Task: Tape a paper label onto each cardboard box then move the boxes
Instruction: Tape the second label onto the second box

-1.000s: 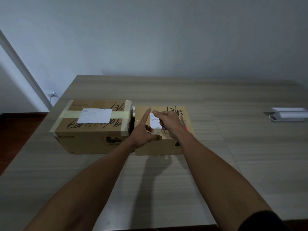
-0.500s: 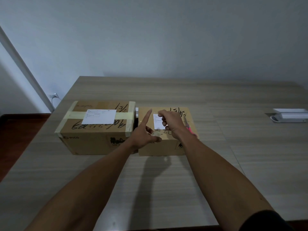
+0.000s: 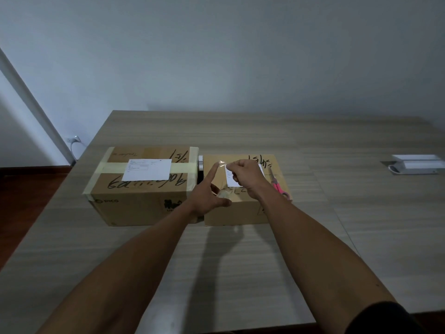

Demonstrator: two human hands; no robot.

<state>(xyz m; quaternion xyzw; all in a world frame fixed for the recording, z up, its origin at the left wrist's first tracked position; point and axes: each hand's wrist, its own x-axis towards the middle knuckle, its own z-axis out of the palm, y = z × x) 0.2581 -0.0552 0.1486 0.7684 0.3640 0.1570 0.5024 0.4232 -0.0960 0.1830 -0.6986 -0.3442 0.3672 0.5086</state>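
Head view: larger box reads "PICO", bears a printed label.

A white device rests on the wooden table near a wall socket.

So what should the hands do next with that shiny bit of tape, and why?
Probably press the tape down over the left edge of the label on the small box. The left hand and right hand stretch it just above that edge, and nothing visibly fastens the label yet.
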